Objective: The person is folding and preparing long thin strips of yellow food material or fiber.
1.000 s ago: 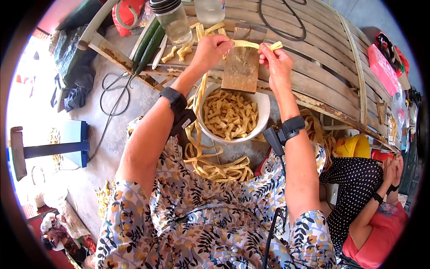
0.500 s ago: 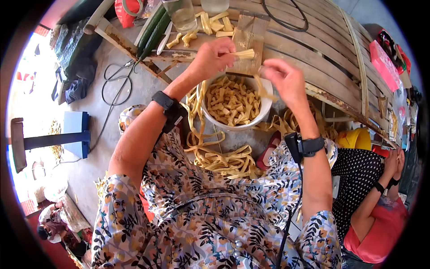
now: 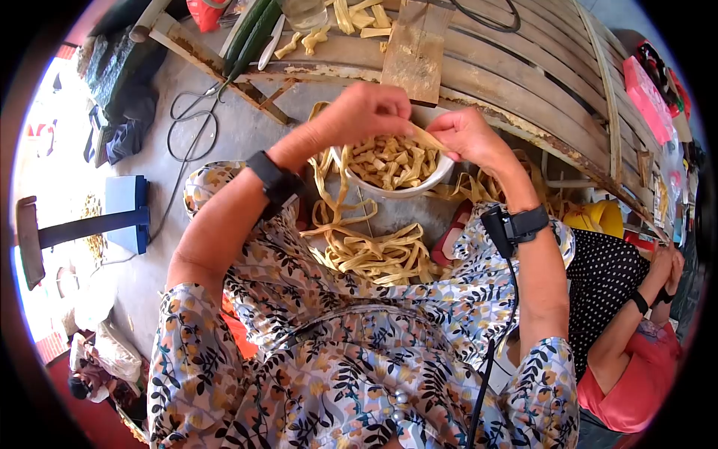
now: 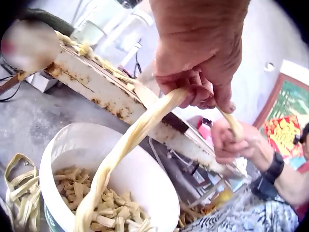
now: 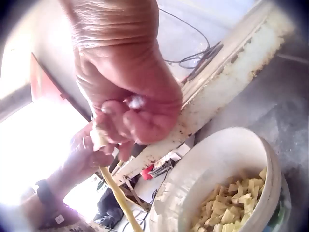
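Note:
Over the white bucket point(image 3: 393, 192), my left hand point(image 3: 366, 116) and right hand point(image 3: 473, 140) face each other closely. Both pinch one long, soft, pale-yellow strip point(image 3: 428, 139), its short end stretched between them. From my left hand the strip point(image 4: 128, 137) hangs, slightly twisted, past the bucket in the left wrist view. My right hand's fingers point(image 5: 140, 126) are curled in the right wrist view, with the left hand just beyond. Short cut or folded yellow pieces point(image 3: 396, 165) fill much of the bucket. Beneath my hands lies a heap of long strips point(image 3: 381, 251) on the floor.
A slatted bench point(image 3: 508, 90) with a rusty edge stands ahead; a wooden board point(image 3: 413, 56) juts over its edge. On it lie cucumbers point(image 3: 250, 37), a white-handled knife point(image 3: 271, 46) and more yellow pieces point(image 3: 315, 39). Another person point(image 3: 628, 359) sits at right.
Both hands came back from the board to above the bucket. Half a second ago my right hand was apart, a short yellow piece below it over the bucket; now it pinches the strip beside my left.

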Demonstrator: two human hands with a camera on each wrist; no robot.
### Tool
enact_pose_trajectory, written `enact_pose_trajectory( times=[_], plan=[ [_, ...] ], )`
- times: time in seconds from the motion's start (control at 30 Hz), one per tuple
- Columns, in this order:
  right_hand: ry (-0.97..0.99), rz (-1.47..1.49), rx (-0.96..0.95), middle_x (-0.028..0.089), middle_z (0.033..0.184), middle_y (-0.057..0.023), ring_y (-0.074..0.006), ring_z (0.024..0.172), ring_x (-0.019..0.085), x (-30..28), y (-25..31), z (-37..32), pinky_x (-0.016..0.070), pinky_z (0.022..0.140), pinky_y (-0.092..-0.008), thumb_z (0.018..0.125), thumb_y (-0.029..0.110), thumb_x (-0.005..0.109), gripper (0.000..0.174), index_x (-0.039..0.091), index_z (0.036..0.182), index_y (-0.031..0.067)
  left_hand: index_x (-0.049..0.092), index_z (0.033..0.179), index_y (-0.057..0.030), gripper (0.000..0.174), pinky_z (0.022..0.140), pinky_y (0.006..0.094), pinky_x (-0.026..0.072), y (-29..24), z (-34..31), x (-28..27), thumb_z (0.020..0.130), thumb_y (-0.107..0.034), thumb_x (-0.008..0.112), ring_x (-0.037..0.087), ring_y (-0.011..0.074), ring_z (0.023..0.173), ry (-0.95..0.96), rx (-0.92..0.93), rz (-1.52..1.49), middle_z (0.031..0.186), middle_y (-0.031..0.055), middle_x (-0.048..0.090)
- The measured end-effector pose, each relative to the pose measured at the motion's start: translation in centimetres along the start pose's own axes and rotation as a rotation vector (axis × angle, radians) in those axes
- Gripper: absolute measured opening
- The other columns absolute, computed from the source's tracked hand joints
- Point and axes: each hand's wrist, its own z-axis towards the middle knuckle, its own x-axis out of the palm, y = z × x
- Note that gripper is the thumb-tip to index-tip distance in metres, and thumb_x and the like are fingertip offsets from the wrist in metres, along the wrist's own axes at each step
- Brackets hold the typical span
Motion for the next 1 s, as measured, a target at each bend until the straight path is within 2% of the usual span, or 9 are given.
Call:
enact_pose_trajectory(
  times=[0.03,0.17,0.3,0.43,0.53,0.6,0.83,0.9,1.0],
  plan=[
    [0.127,0.087,-0.008,0.053,0.056,-0.0002,-0.003,0.043,0.04,0.2,0.3,-0.5,0.0297,0.04,-0.0173,0.079,0.014,0.061,0.019,0.062,0.088,-0.0027,0.057,0.078,-0.0065,0.013,0.054,0.0179,0.0389,0.2,-0.1,-0.7,0.078,-0.017,0.065,0.045,0.0002,0.061,0.021,0.004,-0.138,0.067,-0.0065,0.053],
    [0.464,0.566,-0.27,0.04,0.046,0.0067,-0.0016,0.041,0.033,1.6,2.1,-1.4,0.0272,0.042,-0.0182,0.086,0.026,0.053,0.033,0.056,0.103,-0.0031,0.058,0.083,-0.0056,0.02,0.058,0.0167,0.0392,-0.1,0.1,-1.9,0.085,-0.025,0.055,0.048,0.0021,0.063,0.078,0.015,-0.418,0.071,-0.0053,0.052],
    [0.294,0.556,-0.349,0.032,0.044,0.0084,-0.0024,0.04,0.026,1.0,2.9,-1.8,0.0238,0.043,-0.019,0.084,0.044,0.049,0.054,0.052,0.11,-0.0035,0.056,0.091,-0.0053,0.02,0.061,0.0179,0.0399,-1.0,0.7,-1.4,0.089,-0.024,0.049,0.05,0.0042,0.066,0.018,-0.044,-0.504,0.074,-0.0046,0.053],
    [0.413,0.613,-0.523,0.029,0.044,0.0094,-0.0027,0.04,0.022,-0.2,2.4,-2.0,0.0209,0.043,-0.02,0.083,0.049,0.044,0.06,0.045,0.119,0.0014,0.054,0.097,-0.0028,0.022,0.066,0.0193,0.0402,-4.2,-0.3,-1.7,0.091,-0.022,0.045,0.051,0.0058,0.073,0.097,0.046,-0.443,0.078,-0.0025,0.055],
    [0.395,0.622,-0.612,0.031,0.042,0.0078,-0.0025,0.038,0.024,0.1,4.3,-3.1,0.0207,0.041,-0.02,0.081,0.051,0.049,0.064,0.05,0.111,-0.0058,0.054,0.101,-0.0024,0.022,0.066,0.0197,0.0406,-6.5,-0.4,-2.6,0.091,-0.02,0.045,0.051,0.0062,0.075,-0.026,0.063,-0.308,0.08,-0.0012,0.056],
    [0.42,0.639,-0.749,0.031,0.041,0.0075,-0.0019,0.036,0.026,0.5,5.8,-3.7,0.0226,0.039,-0.0201,0.078,0.057,0.049,0.072,0.049,0.11,-0.008,0.055,0.1,-0.0034,0.021,0.064,0.0191,0.0408,-7.2,0.1,-2.2,0.091,-0.018,0.044,0.05,0.0054,0.073,-0.002,0.07,-0.671,0.08,-0.0008,0.055],
    [-0.043,0.233,-0.481,0.049,0.055,0.0049,-0.0013,0.043,0.038,0.5,5.3,-2.4,0.0281,0.042,-0.017,0.082,0.03,0.059,0.036,0.06,0.1,-0.0008,0.054,0.085,-0.0046,0.028,0.042,0.0159,0.0336,-3.4,0.5,1.4,0.091,-0.03,0.044,0.04,0.0015,0.045,0.025,-0.197,-0.782,0.061,-0.0019,0.05],
    [-0.132,0.133,-0.454,0.058,0.063,0.0007,-0.0016,0.048,0.047,0.9,5.0,-1.9,0.0324,0.042,-0.0156,0.079,0.018,0.063,0.025,0.062,0.097,0.0,0.055,0.086,-0.0047,0.03,0.042,0.0148,0.0321,-2.5,0.2,2.3,0.089,-0.034,0.047,0.041,0.0014,0.045,0.154,-0.138,-1.026,0.061,-0.0014,0.05],
    [-0.104,0.101,-0.39,0.06,0.065,-0.0009,-0.0027,0.051,0.051,1.3,4.7,-1.9,0.0377,0.044,-0.016,0.078,0.016,0.064,0.026,0.062,0.099,0.0001,0.053,0.093,-0.0041,0.038,0.042,0.0143,0.0341,-1.1,0.2,3.3,0.082,-0.04,0.055,0.042,0.0029,0.048,0.382,-0.103,-1.253,0.066,0.0012,0.053]
  ],
)
